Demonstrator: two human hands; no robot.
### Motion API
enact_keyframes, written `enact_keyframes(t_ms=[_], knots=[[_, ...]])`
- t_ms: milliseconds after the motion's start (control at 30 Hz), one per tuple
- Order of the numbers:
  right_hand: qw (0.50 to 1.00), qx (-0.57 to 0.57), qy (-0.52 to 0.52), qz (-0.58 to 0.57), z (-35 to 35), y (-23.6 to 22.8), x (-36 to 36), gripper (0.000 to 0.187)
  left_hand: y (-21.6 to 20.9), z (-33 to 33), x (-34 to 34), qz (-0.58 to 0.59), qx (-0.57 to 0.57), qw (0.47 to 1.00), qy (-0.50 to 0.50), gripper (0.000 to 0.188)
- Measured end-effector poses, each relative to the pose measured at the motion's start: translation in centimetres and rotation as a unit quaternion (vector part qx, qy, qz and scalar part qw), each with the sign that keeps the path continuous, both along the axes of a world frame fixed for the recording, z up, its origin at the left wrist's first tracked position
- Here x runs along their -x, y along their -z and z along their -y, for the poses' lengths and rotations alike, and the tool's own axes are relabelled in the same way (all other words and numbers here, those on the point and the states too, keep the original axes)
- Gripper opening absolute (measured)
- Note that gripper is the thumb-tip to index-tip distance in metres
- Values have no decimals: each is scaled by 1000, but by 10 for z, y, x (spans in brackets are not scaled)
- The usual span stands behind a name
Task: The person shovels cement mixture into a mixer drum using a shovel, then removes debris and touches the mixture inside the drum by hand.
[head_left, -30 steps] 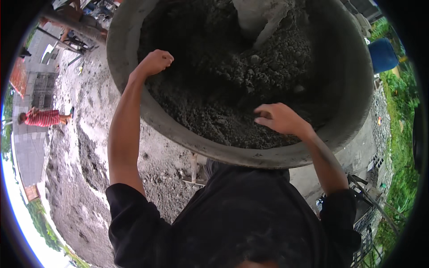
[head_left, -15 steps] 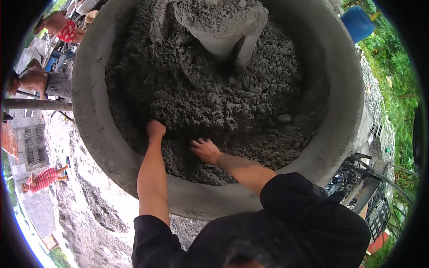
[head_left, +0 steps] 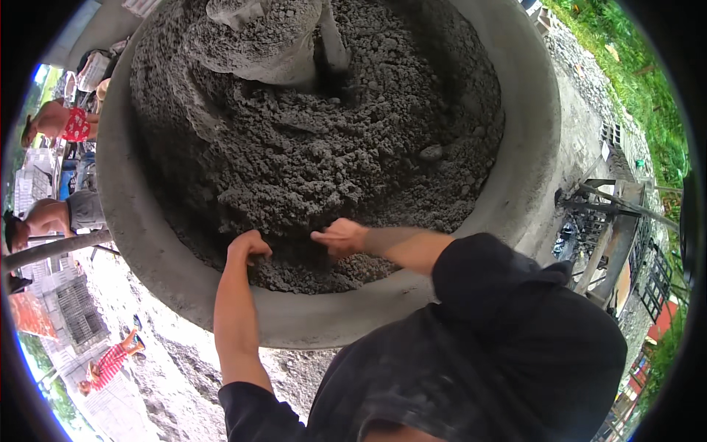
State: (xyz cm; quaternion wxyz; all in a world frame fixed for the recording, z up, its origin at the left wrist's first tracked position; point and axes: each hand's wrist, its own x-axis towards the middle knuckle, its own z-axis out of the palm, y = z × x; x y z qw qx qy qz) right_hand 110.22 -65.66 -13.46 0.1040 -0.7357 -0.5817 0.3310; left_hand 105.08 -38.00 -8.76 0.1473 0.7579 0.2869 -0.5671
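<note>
Both my hands reach into a large round concrete-grey drum (head_left: 532, 132) that holds a bed of damp, crumbly grey mortar mix (head_left: 317, 158). My left hand (head_left: 250, 246) is just above the mix near the close wall, its fingers curled downward; whatever lies inside them is hidden. To its right, my right hand (head_left: 345, 237) hovers low over the mix, slightly blurred, with a finger stretched out to the left and nothing visible in it. Between the hands and below them the mix is dark and shaded.
A thick, mortar-crusted hub (head_left: 276, 55) with a post beside it rises from the drum. A stone (head_left: 431, 152) lies in the mix. People stand at the left, beside a metal pole (head_left: 59, 250). Metal frames (head_left: 618, 221) stand at the right, on gravelly ground.
My view has shifted, so the drum sits further up and left. Both hands have lifted out of the mix; the right hand's spread fingers now point left, and the left hand shows more of its fingers.
</note>
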Motion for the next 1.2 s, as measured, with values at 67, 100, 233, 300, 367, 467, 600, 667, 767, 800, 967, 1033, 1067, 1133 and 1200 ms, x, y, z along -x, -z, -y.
enact_keyframes(t_ms=[67,100,233,300,367,467,600,667,767,800,967,1033,1067,1133,1200], knots=[[999,-4,-37,-30,45,-30,-51,45,-38,34,-11,-13,59,998,23,38],[998,27,-57,19,74,-48,-81,41,-57,53,-16,21,106,994,34,40],[975,32,162,148,187,-68,-185,27,-150,98,-20,184,134,969,98,50],[945,87,232,214,222,-68,-225,33,-186,104,-4,266,115,956,56,46],[928,6,283,244,231,-20,-238,41,-209,107,20,506,112,855,-1,44],[928,-49,220,296,242,62,-215,60,-243,138,35,610,90,767,-178,44],[951,140,201,190,270,53,-224,64,-233,197,35,582,445,385,-562,28],[928,338,72,142,217,-13,-199,43,-219,207,54,504,444,316,-669,19],[922,375,84,-40,195,-93,-200,45,-273,198,68,598,380,288,-644,19],[898,248,228,-283,193,-113,-204,43,-295,196,73,648,325,260,-638,19],[566,-105,335,-746,140,-247,-152,42,-306,208,36,904,37,156,-396,32],[582,-133,329,-732,100,-276,-114,43,-271,241,1,930,-77,267,-239,48],[551,-162,330,-749,84,-276,-100,42,-243,264,-16,888,-63,427,-160,49],[518,-201,333,-762,84,-276,-79,42,-211,293,-23,826,-23,550,-121,61],[500,-218,321,-774,90,-275,-72,43,-214,281,-25,796,-49,599,-75,60]])
